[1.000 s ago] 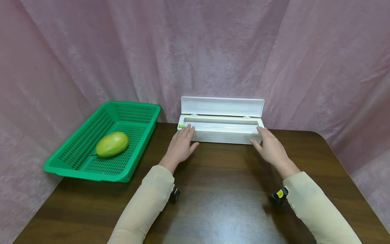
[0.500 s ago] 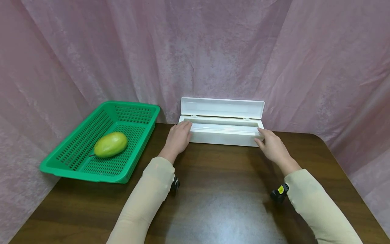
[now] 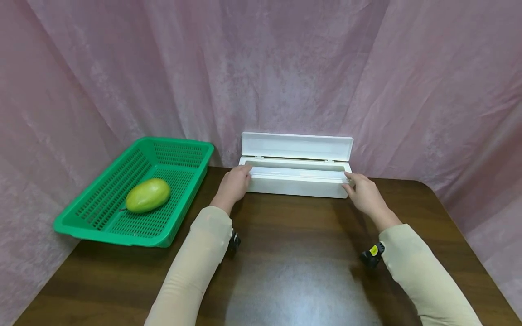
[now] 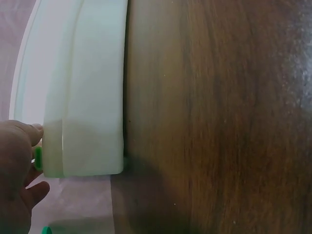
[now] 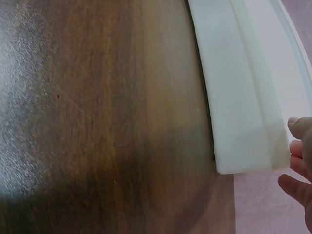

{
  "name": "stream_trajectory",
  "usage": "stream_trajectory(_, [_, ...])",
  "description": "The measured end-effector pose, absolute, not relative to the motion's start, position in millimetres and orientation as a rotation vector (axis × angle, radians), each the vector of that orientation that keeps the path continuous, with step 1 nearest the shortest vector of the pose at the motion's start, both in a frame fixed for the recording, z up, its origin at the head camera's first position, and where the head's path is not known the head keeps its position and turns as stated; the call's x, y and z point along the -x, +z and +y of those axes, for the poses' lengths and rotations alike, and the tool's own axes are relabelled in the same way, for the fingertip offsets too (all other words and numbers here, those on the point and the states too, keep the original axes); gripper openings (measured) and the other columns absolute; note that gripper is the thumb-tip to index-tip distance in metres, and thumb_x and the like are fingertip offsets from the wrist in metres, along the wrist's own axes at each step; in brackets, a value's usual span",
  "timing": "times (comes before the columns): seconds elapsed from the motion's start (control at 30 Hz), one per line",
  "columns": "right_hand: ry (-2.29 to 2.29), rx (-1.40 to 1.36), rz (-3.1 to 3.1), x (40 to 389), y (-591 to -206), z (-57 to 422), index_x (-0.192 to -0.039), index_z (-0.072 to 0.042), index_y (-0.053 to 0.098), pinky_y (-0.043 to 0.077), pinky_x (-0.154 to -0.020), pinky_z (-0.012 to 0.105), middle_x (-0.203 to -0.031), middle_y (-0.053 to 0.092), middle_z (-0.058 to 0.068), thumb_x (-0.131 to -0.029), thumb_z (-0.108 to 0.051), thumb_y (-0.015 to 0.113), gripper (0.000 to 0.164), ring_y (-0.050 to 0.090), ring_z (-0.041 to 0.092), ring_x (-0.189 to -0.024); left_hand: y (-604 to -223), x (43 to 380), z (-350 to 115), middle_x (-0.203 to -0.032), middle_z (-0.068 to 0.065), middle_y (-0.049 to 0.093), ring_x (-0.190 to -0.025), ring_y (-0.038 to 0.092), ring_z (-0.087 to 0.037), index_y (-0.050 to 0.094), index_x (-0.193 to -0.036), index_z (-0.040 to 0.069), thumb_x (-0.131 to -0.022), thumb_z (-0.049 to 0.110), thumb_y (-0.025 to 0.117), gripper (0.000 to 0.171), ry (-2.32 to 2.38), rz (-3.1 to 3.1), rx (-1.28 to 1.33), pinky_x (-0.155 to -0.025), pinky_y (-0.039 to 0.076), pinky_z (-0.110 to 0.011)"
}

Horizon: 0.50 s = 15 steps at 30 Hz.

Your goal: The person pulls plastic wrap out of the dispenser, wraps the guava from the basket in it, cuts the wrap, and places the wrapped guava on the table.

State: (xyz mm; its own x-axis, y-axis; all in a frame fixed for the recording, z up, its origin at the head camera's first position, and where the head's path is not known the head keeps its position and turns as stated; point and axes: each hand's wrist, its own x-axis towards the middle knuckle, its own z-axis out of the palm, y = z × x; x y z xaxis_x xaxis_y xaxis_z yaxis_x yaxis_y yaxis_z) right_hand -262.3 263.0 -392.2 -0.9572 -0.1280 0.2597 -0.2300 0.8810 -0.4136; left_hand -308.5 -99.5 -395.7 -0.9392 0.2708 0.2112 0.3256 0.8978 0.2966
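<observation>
A long white cling film dispenser [image 3: 297, 186] stands at the back of the table, its lid [image 3: 297, 146] raised on hinges. A whitish strip of cling film [image 3: 297, 171] stretches along its top. My left hand [image 3: 234, 184] is at the left end, curled fingers and thumb pinching at the film's corner. Close by its fingers shows a small green slider [image 4: 38, 158]. At the right end my right hand [image 3: 366, 194] pinches the other corner between thumb and fingers. The wrist views show both thumbs at the box's top edge; I cannot tell how much film each hand holds.
A green plastic basket [image 3: 179, 222] stands on the left of the table with a yellow-green mango [image 3: 148, 195] in it. Right behind the dispenser hangs a pink curtain [image 3: 293, 68]. The dark wooden table [image 3: 302, 253] extends in front of the dispenser.
My left hand has shifted left to the dispenser's end, and its spread fingers have curled. My right hand's fingers have drawn in at the right corner. The dispenser stays in place.
</observation>
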Motion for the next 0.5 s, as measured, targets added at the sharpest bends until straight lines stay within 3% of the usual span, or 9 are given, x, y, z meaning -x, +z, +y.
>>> stream_trajectory(0.3, [0.646, -0.259, -2.869, 267, -388, 262, -0.133, 0.006, 0.048, 0.041, -0.097, 0.055, -0.126, 0.052, 0.03, -0.096, -0.014, 0.054, 0.043, 0.052, 0.044, -0.115, -393, 316, -95, -0.126, -0.011, 0.061, -0.118, 0.056, -0.027, 0.061, -0.126, 0.01, -0.098, 0.021, 0.051, 0.031, -0.546, -2.907, 0.366, -0.098, 0.046, -0.042])
stream_trajectory(0.5, [0.701, -0.264, -2.856, 268, -390, 263, -0.129, 0.008, 0.052, 0.043, -0.093, 0.054, -0.121, 0.054, 0.029, -0.095, -0.011, 0.054, 0.039, 0.054, 0.043, -0.108, -392, 318, -88, -0.122, -0.005, 0.065, -0.115, 0.057, -0.028, 0.065, -0.122, 0.017, -0.097, 0.024, 0.053, 0.029, -0.544, -2.949, 0.271, -0.091, 0.049, -0.044])
